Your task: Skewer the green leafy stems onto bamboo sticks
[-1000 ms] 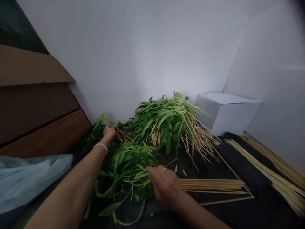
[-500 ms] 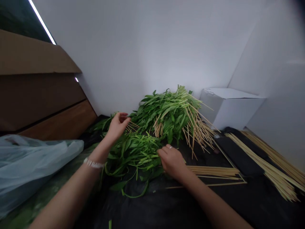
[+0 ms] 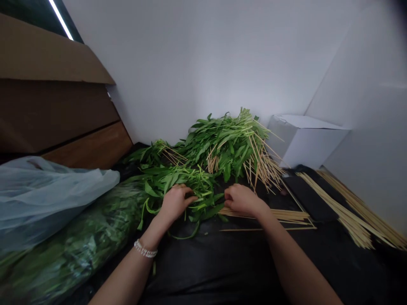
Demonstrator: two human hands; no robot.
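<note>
My left hand (image 3: 176,203), a beaded bracelet at its wrist, is down at the front of a loose heap of leafy green stems (image 3: 173,174). Its thumb and forefinger are apart, touching the leaves; the other fingers are partly hidden. Just to the right, my right hand (image 3: 240,198) has its fingers curled in. Whatever they may pinch is hidden. Beneath it lie the ends of a row of thin bamboo skewers (image 3: 289,215). Behind both hands rises a larger pile of greens threaded on skewers (image 3: 222,142), with bare skewer ends (image 3: 265,169) sticking out at the right.
A smaller group of skewered greens (image 3: 152,153) lies at the back left. A clear plastic bag of leaves (image 3: 85,237) and a cardboard box (image 3: 54,110) stand left. On the right are a white box (image 3: 311,137) and long skewer bundles (image 3: 337,207). Black sheeting (image 3: 216,267) covers the surface.
My left hand has come back from the small skewered group to the front of the loose greens. My right hand has shifted slightly right, off the stems and over the skewer ends.
</note>
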